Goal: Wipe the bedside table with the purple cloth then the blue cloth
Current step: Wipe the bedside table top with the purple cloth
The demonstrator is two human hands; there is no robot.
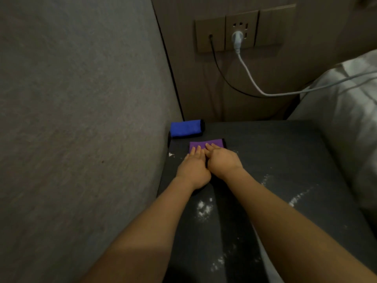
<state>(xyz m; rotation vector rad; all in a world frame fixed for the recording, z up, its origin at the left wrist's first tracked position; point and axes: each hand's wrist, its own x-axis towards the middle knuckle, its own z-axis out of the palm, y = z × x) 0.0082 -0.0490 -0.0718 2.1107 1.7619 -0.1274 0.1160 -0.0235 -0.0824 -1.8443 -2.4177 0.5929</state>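
While the left hand (pixel 193 169) and right hand (pixel 222 160) are lying flat, side by side and touching, fingers outspread on the purple cloth (pixel 212 143), they are hiding its near half. The blue cloth (pixel 186 128) is sitting folded at the bedside table's (pixel 285 152) far left corner, white powder (pixel 203 208) is dusting the top, and no writing is showing.

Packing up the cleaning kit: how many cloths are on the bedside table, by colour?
Purple cloth: 1, flat under both hands
Blue cloth: 1, folded at the table's back left corner
Total: 2
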